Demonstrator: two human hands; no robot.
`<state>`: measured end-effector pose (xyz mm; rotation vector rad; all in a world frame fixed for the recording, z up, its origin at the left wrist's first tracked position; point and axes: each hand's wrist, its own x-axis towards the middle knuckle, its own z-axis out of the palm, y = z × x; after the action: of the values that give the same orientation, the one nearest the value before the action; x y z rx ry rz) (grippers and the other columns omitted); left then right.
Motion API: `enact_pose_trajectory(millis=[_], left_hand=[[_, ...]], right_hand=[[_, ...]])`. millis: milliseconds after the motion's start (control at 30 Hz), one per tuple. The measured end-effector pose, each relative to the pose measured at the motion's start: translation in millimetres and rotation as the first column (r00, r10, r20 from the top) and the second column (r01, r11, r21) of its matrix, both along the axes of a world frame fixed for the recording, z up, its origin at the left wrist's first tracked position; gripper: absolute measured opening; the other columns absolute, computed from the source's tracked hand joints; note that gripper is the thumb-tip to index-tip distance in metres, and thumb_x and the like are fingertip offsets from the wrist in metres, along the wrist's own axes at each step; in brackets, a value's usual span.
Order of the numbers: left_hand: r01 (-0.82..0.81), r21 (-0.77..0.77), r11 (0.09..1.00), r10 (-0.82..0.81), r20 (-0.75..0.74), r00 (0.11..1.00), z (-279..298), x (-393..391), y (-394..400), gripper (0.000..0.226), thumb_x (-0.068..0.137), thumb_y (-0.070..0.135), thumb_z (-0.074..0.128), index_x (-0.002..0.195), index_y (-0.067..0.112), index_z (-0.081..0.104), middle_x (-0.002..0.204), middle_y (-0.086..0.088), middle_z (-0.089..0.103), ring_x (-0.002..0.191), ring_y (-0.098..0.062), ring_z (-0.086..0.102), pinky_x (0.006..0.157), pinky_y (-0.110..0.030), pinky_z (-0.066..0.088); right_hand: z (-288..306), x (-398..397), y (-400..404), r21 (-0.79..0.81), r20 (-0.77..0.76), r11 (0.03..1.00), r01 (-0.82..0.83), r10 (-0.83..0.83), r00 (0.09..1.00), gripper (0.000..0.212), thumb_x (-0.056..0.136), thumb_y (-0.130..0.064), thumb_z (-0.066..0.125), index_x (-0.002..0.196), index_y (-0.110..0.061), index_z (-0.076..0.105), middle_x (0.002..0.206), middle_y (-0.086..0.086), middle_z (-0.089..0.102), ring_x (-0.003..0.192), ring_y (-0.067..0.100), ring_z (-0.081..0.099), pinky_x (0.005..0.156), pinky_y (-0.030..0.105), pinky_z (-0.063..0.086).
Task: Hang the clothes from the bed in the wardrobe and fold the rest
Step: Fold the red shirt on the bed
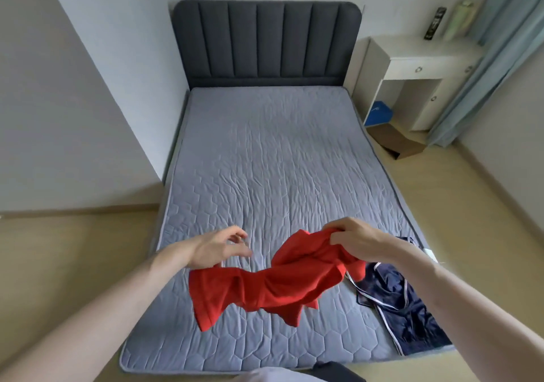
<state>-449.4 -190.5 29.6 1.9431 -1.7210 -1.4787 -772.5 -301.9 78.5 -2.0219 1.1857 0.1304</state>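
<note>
Head view: the right hand (350, 239) has its fingers (334, 236) curled into a bunched edge of the red garment (265, 287), lifting it off the bed (265, 152), likely to shake it out for folding. The left hand (219, 247) hovers beside its other end, fingers loosely spread, gripping nothing. Below the right fingers a navy garment (403, 302) lies crumpled on the bed's corner, partly under the red cloth. Beyond, a white nightstand (412, 66) stands well apart.

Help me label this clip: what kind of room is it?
Most likely a bedroom: a bed with a padded headboard, a white bedside unit, and a curtain.
</note>
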Motion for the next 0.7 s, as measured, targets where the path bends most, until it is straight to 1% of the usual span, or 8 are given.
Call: enact_pose_trajectory(millis=[33, 100, 200, 300, 400, 500, 600, 700], left_hand=[[-0.024, -0.093, 0.995, 0.031, 0.067, 0.997, 0, -6, -5, 0.084, 0.07, 0.079, 0.065, 0.142, 0.044, 0.041, 0.143, 0.023, 0.048, 0.104, -0.004, 0.068, 0.098, -0.036, 0.05], [0.055, -0.308, 0.95, 0.013, 0.215, 0.977, 0, -23, -22, 0.095, 0.067, 0.076, 0.065, 0.151, 0.049, 0.028, 0.156, 0.018, 0.036, 0.127, -0.006, 0.055, 0.11, -0.035, 0.042], [0.18, -0.487, 0.855, -0.097, 0.19, 0.977, 3, -49, -49, 0.062, 0.076, 0.05, 0.074, 0.135, 0.037, 0.059, 0.158, 0.006, 0.043, 0.147, -0.013, 0.036, 0.123, -0.038, 0.024], [0.149, -0.592, 0.792, -0.1, 0.114, 0.988, 8, -54, -65, 0.004, 0.09, 0.024, 0.072, 0.094, 0.023, 0.071, 0.118, 0.008, 0.071, 0.114, -0.012, 0.062, 0.109, -0.043, 0.042], [-0.073, -0.487, 0.871, 0.059, -0.044, 0.997, 25, -40, -72, 0.013, 0.096, 0.034, 0.059, 0.093, 0.027, 0.068, 0.092, 0.013, 0.071, 0.09, -0.008, 0.066, 0.089, -0.04, 0.053], [-0.154, -0.606, 0.781, 0.147, -0.063, 0.987, 45, -32, -79, 0.021, 0.09, 0.03, 0.054, 0.075, 0.015, 0.049, 0.064, 0.007, 0.048, 0.062, -0.011, 0.044, 0.067, -0.039, 0.041], [-0.119, -0.709, 0.695, 0.15, -0.018, 0.988, 65, -36, -90, 0.023, 0.089, 0.017, 0.055, 0.076, 0.015, 0.035, 0.064, 0.004, 0.036, 0.06, -0.014, 0.032, 0.063, -0.039, 0.034], [-0.033, -0.764, 0.644, 0.185, 0.114, 0.976, 71, -33, -102, 0.031, 0.09, 0.006, 0.061, 0.084, 0.022, 0.035, 0.064, 0.005, 0.041, 0.056, -0.018, 0.035, 0.061, -0.038, 0.034]], right_hand=[[7, 8, -1, -0.004, 0.021, 1.0, -0.024, 0.024, 0.999, 0.03, 0.091, -0.01, 0.054, 0.095, -0.03, 0.076, 0.071, -0.02, 0.062, 0.063, -0.007, 0.056, 0.058, 0.008, 0.04], [22, 24, -4, -0.028, 0.051, 0.997, -0.076, 0.078, 0.996, 0.028, 0.09, -0.008, 0.055, 0.1, -0.026, 0.073, 0.085, -0.019, 0.063, 0.076, -0.005, 0.058, 0.062, 0.006, 0.039], [46, 40, -13, -0.067, 0.037, 0.985, -0.157, 0.159, 0.987, 0.029, 0.087, -0.004, 0.054, 0.094, -0.027, 0.071, 0.096, -0.009, 0.068, 0.087, 0.006, 0.06, 0.069, 0.013, 0.041], [63, 34, -28, -0.109, -0.006, 0.976, -0.189, 0.19, 0.982, 0.039, 0.081, -0.004, 0.052, 0.098, -0.031, 0.075, 0.092, -0.015, 0.071, 0.082, -0.001, 0.061, 0.07, 0.013, 0.044], [66, 9, -46, -0.171, -0.067, 0.973, -0.156, 0.146, 0.987, 0.037, 0.076, -0.007, 0.053, 0.091, -0.034, 0.073, 0.089, -0.015, 0.071, 0.085, 0.002, 0.064, 0.071, 0.018, 0.047], [52, -15, -61, -0.189, -0.15, 0.977, -0.097, 0.069, 0.986, 0.025, 0.071, -0.01, 0.055, 0.067, -0.033, 0.064, 0.066, -0.015, 0.063, 0.068, 0.007, 0.057, 0.058, 0.02, 0.04], [34, -25, -72, -0.152, -0.172, 0.988, -0.017, -0.009, 0.985, 0.025, 0.071, -0.017, 0.061, 0.055, -0.036, 0.059, 0.053, -0.016, 0.053, 0.059, 0.009, 0.05, 0.055, 0.024, 0.037], [26, -27, -83, -0.103, -0.16, 0.994, 0.022, -0.038, 0.986, 0.021, 0.07, -0.017, 0.063, 0.057, -0.033, 0.061, 0.064, -0.012, 0.058, 0.061, 0.01, 0.054, 0.054, 0.024, 0.04]])
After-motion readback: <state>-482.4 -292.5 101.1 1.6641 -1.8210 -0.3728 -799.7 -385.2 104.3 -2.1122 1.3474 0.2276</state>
